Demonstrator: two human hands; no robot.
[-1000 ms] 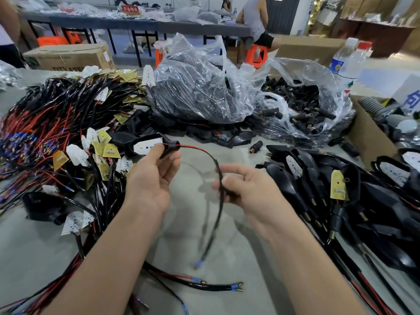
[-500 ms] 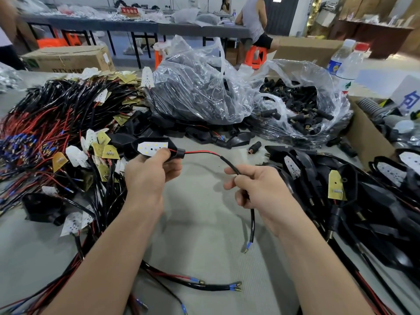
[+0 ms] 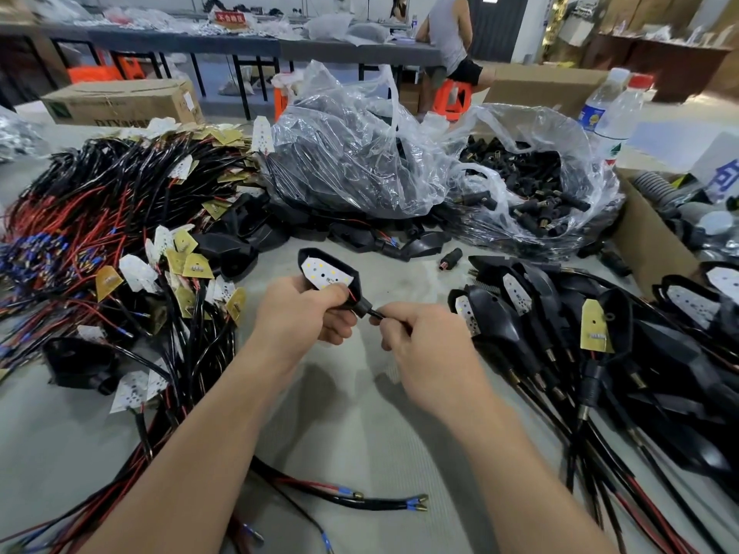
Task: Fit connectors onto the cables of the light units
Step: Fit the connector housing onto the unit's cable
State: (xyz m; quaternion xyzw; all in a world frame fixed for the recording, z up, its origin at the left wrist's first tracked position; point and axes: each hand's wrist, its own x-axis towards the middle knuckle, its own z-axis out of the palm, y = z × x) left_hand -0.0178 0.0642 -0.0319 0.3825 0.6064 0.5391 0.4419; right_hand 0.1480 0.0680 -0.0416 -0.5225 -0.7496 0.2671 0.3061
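Got the left hand (image 3: 298, 309) wrapped round the stem end of a black light unit (image 3: 328, 273), thumb pressed on top by the white LED board, board facing up, held over the grey table (image 3: 360, 433) about mid-scene. Pinching the unit's black cable (image 3: 376, 313) with the right hand (image 3: 416, 341) right at the stem, thumb and forefinger tight on it, other fingers curled under. Hands almost touching, both forearms coming in from the bottom edge. Rest of the cable hidden behind the right hand, so can't tell its path.

Containers next. Clear plastic bag (image 3: 580, 153) behind and to the right, mouth slumped open, full of small black connectors (image 3: 536, 201) with brass-looking tips. One stray connector (image 3: 451, 259) lying on the table just in front. Second clear bag (image 3: 352, 153) just left of that, handles sticking up, stuffed with dark parts, can't make out exactly what through the crinkles. Open cardboard box (image 3: 648, 241) at the right edge holding grey ribbed hose and some pale round bits. Heap of black units (image 3: 600, 333) with cables on the right, tangled red and black wires (image 3: 100, 217) with little boards on the left.
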